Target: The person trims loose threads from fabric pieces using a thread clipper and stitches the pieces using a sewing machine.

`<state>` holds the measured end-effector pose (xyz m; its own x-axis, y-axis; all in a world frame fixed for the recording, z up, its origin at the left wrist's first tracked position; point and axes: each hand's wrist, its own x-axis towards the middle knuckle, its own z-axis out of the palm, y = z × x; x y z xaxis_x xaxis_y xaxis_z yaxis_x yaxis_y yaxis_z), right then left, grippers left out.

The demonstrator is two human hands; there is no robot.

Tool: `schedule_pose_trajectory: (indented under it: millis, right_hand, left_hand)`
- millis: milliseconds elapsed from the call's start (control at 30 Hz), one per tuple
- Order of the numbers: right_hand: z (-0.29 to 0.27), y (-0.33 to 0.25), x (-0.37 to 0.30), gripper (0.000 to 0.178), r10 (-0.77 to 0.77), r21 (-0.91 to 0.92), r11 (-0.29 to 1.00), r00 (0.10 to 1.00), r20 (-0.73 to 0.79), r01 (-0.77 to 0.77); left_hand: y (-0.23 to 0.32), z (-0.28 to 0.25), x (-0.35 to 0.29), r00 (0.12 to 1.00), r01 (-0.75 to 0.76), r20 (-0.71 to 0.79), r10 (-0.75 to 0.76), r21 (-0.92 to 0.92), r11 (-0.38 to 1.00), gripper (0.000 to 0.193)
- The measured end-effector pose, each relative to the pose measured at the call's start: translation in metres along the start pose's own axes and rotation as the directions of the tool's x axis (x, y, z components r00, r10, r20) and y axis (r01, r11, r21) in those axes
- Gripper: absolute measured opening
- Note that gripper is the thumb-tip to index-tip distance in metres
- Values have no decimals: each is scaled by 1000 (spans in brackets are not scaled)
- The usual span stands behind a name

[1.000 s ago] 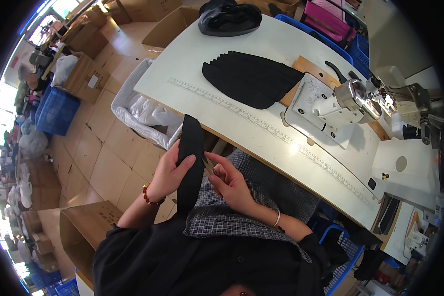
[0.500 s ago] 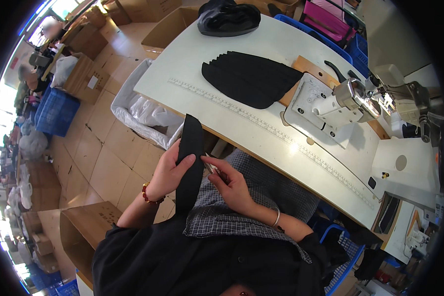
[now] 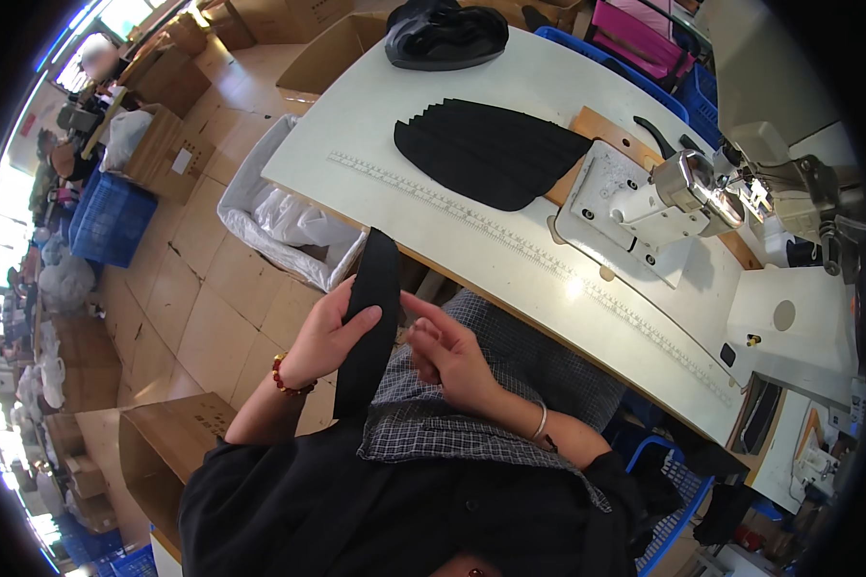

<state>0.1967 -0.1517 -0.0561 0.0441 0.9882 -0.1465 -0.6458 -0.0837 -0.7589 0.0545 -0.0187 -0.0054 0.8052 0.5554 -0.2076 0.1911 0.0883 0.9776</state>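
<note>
We look down on a workshop with a tan tiled floor (image 3: 202,308), cardboard boxes and blue crates along its left side, and a long white desk (image 3: 433,125) running across the upper part of the view. On the desk lie a flat fan-shaped piece of black pleated fabric (image 3: 491,149), a dark bundled heap of black cloth (image 3: 447,34) at the far end, a long clear ruler strip (image 3: 510,236) near the front edge, and a white-and-metal sewing machine (image 3: 664,197) to the right. Below the desk edge, over our lap, our left hand (image 3: 327,337) grips a long narrow black fabric strip (image 3: 370,317), the thumb across its front and the fingers (image 3: 342,298) closed round its left edge; the strip rises to just below the desk edge and runs down onto a grey checked cloth (image 3: 471,423) on our lap. Our right hand (image 3: 447,351) sits just beside the strip, its fingers loosely curled with the forefinger pointing toward it; we cannot tell whether they pinch anything. Compared with half a second ago, the right hand has drawn slightly back from the strip, while the left hand keeps the same hold.
</note>
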Motion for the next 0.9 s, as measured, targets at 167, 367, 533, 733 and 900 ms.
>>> schedule_pose_trajectory:
  millis: [167, 367, 533, 733, 900]
  right_hand:
    - [5, -7, -3, 53, -3, 90, 996, 1000, -30, 6]
    - [1, -4, 0, 52, -29, 125, 991, 988, -155, 48]
    - [-1, -3, 1, 52, -10, 129, 991, 996, -91, 22]
    - [-1, 0, -3, 53, -35, 101, 994, 999, -38, 39]
    - [-1, -4, -1, 52, -51, 177, 982, 992, -114, 71]
  left_hand:
    - [-3, -1, 0, 999, -31, -11, 31, -3, 1000, 37]
    - [-4, 0, 0, 999, -43, -3, 43, 5, 999, 38]
    - [-2, 2, -1, 999, 5, 35, -4, -13, 1000, 38]
    - [5, -1, -1, 995, 52, 83, -54, 24, 998, 39]
    - [1, -10, -4, 985, 69, 152, -79, 69, 995, 39]
